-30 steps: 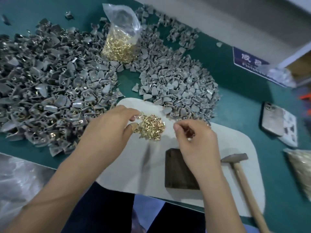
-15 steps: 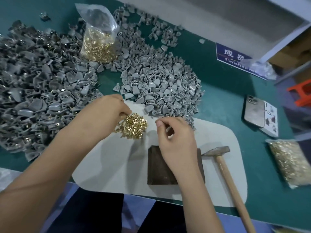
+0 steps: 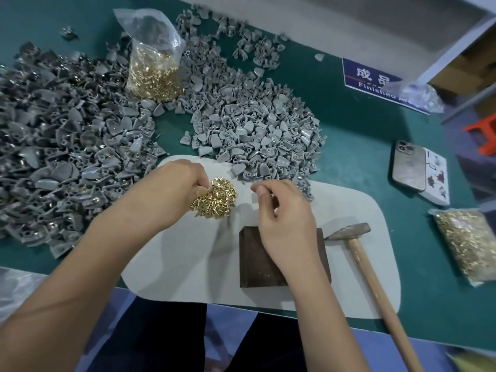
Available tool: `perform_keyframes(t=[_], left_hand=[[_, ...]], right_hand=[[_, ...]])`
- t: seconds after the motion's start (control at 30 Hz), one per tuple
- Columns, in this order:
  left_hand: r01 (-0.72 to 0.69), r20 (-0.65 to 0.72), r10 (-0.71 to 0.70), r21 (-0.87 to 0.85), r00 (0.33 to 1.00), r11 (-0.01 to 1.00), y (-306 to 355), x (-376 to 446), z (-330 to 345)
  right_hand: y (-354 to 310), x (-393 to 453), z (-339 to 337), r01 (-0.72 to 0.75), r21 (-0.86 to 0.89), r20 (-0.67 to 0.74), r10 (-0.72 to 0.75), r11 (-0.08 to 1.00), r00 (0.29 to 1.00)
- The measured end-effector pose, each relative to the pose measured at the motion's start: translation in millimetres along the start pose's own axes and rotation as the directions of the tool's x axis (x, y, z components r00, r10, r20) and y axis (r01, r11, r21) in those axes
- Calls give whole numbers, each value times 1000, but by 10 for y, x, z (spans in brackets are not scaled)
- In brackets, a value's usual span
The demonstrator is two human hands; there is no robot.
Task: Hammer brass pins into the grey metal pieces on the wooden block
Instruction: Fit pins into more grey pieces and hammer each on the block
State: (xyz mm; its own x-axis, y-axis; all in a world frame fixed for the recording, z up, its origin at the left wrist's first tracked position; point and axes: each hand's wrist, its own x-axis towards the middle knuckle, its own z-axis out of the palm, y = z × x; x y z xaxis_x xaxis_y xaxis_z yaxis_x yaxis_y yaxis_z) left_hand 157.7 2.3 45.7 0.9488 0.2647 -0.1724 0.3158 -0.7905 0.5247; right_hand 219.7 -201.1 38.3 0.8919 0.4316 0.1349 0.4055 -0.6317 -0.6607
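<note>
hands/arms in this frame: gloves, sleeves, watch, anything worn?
Nothing worn that shows. Left hand and right hand are bare, no gloves, no rings visible. Both forearms are bare up to the frame edge: no sleeves, watch or wristband in view. Nails look short and unpainted.

Colours on the work surface: teal, grey, brass, brown.
Table (image 3: 349, 135): teal. Metal pieces (image 3: 255, 124): matt grey, filling the upper left and centre of the frame. Loose pins (image 3: 214, 197) at centre: shiny brass-gold. Mat (image 3: 188, 264): pale grey. Block (image 3: 257, 264): dark brown. Hammer (image 3: 375, 285): grey head, light tan handle. Sign (image 3: 370, 76), upper right: blue with white lettering. Stool (image 3: 483, 132), right edge: orange.
</note>
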Motion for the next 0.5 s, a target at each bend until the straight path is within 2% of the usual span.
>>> perform_keyframes(t=[0.17,0.3,0.33,0.4,0.5], left_hand=[[-125,-115,125,0,985,992,44,-103,-26],[-140,-157,141,20,977,990,83,-111,-24],[-150,-171,146,-15,974,989,110,-112,-18],[-173,-185,136,-199,973,965,195,-119,15],[-139,-125,86,-521,988,842,339,-121,119]], right_hand=[[13,-7,-5,20,96,-45,-15,995,999],[22,-17,-17,38,142,-68,-28,989,997],[20,-19,-30,47,162,-69,-37,986,997],[5,-28,-66,89,243,-36,-82,966,996],[-10,-53,-105,132,387,39,-159,912,986]])
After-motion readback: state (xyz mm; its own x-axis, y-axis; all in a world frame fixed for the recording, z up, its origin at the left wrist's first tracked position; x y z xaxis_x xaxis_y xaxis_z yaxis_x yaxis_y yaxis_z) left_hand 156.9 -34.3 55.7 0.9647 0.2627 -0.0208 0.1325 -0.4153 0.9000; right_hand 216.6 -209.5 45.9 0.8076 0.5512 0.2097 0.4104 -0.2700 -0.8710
